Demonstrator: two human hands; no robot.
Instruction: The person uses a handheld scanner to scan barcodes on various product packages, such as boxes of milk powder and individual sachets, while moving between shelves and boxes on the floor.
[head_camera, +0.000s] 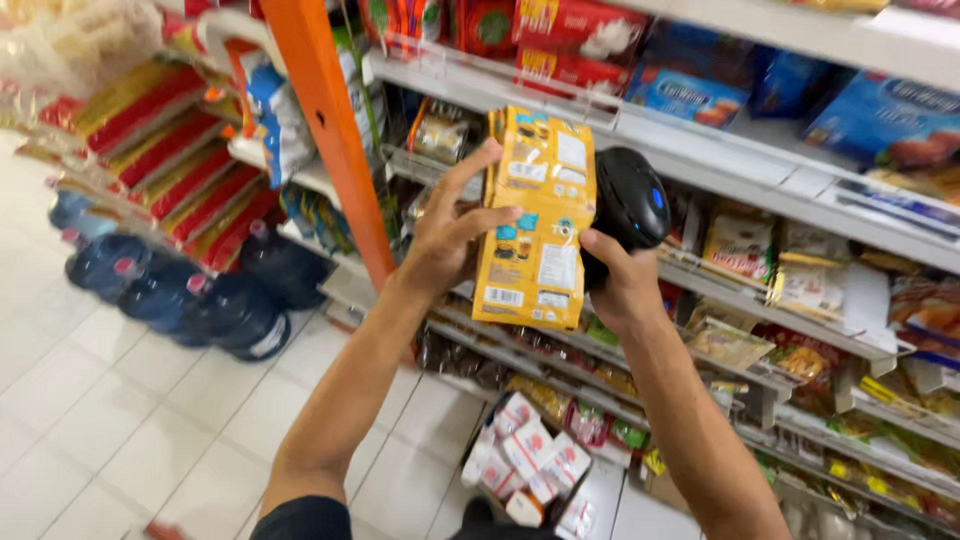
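Observation:
My left hand (445, 232) grips the left edge of a yellow packet (535, 220), holding it upright with its printed back facing me. Its fingers wrap over the packet's front. Beside it, my right hand (618, 285) holds a black handheld scanner (630, 205) with a small blue light, its head right behind the packet's right edge. Both hands are raised in front of grey shop shelves (700, 160).
An orange upright post (330, 130) stands left of the shelves. Several big blue water bottles (215, 305) sit on the white tiled floor (120, 420) at left. A box of small red-and-white packets (530, 465) is below my arms. Shelves carry many packets.

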